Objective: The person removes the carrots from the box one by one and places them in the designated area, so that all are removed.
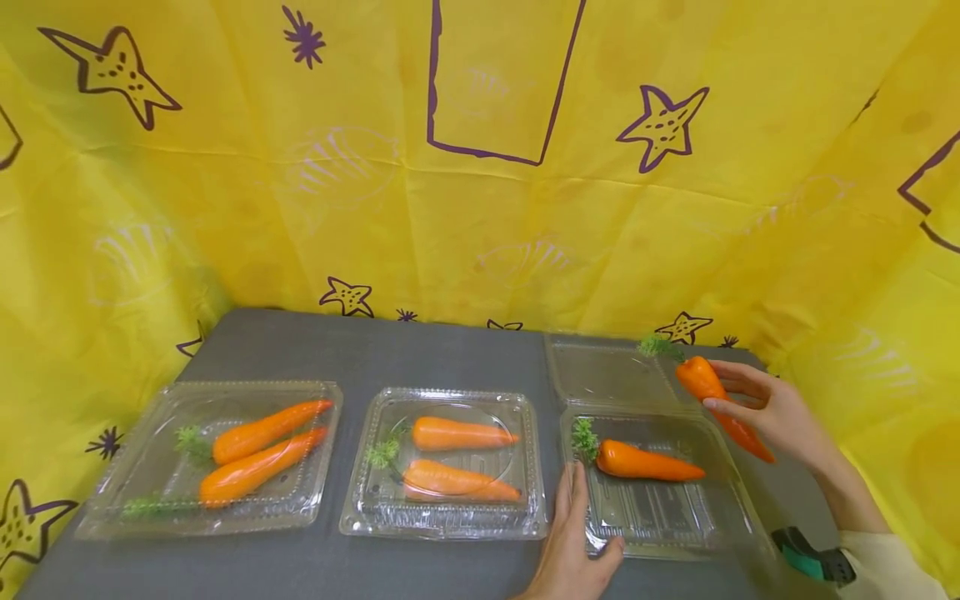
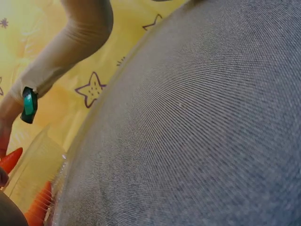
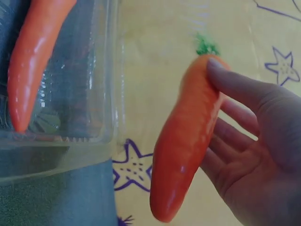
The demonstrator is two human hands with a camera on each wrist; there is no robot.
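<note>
My right hand [image 1: 780, 408] pinches an orange carrot [image 1: 703, 379] by its upper part, thumb on one side and fingers on the other. This carrot hangs tilted above the right side of an open clear plastic clamshell box [image 1: 697, 521], green leaves up and tip down. Inside that box lies a second carrot [image 1: 648, 461], leaves to the left; the box's lid [image 1: 600, 375] is folded back behind it. At the box's near left corner, my left hand [image 1: 570, 550] touches the rim with fairly straight fingers. In the left wrist view, this hand is mostly out of sight.
A shut clear box [image 1: 442, 521] with two carrots stands in the middle. Farther left is another clear box [image 1: 225, 525], also holding two carrots. All stand on a grey cloth-covered table [image 1: 450, 575]. A yellow patterned curtain [image 1: 480, 208] hangs behind and at both sides.
</note>
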